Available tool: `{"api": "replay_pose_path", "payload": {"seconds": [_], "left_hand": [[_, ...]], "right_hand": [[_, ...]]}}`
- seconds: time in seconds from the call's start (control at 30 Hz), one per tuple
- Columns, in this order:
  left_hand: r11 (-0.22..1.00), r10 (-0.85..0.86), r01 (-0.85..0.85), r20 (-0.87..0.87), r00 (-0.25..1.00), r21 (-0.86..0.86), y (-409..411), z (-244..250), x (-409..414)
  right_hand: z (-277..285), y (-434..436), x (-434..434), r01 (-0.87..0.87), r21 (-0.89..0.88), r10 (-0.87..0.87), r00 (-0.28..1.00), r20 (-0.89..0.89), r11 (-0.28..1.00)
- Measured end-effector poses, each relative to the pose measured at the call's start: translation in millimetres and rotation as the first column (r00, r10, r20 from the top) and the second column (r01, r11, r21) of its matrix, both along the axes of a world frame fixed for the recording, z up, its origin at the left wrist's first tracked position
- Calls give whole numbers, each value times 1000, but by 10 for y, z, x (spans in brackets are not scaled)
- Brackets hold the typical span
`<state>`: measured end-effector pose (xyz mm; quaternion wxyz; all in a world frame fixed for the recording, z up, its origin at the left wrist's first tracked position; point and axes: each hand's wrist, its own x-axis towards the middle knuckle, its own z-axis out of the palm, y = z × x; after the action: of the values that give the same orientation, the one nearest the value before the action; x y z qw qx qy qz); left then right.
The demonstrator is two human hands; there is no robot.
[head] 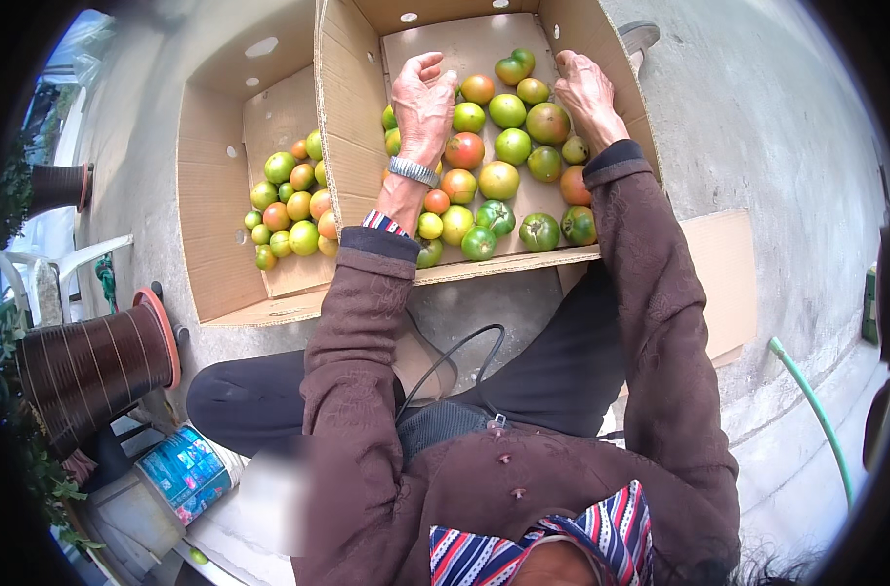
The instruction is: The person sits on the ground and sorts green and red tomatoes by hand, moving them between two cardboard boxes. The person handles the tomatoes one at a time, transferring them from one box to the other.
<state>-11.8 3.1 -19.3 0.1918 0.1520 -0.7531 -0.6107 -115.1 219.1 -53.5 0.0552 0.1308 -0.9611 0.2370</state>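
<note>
Inside the right-hand cardboard box [353, 95] lie loose green, yellow and reddish tomatoes [498, 180]. Over the left part of this box is my left hand [424, 106], its fingers half curled and apart from the thumb, with nothing visible between them. A metal watch band [413, 171] circles that wrist. My right hand [585, 91] is bent inward by the box's right wall, close to a tomato with green and orange skin [549, 123]. Its palm side is hidden, so I cannot tell whether it holds anything.
A second cardboard box [214, 198] with smaller tomatoes [298, 207] adjoins on the left. Brown plant pots [97, 366], a white plastic chair [49, 278] and a printed tub [185, 472] stand further left. At right are a cardboard sheet [721, 278] and a green hose [818, 414].
</note>
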Motion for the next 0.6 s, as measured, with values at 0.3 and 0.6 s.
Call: {"api": "replay_pose_path", "payload": {"seconds": [0.3, 0.6], "left_hand": [[986, -148, 131, 173, 974, 108, 24, -215, 25], [978, -141, 173, 248, 958, -113, 103, -268, 94]], "right_hand": [[-363, -6, -49, -294, 109, 191, 818, 542, 950], [-241, -130, 150, -78, 130, -7, 835, 551, 988]]}}
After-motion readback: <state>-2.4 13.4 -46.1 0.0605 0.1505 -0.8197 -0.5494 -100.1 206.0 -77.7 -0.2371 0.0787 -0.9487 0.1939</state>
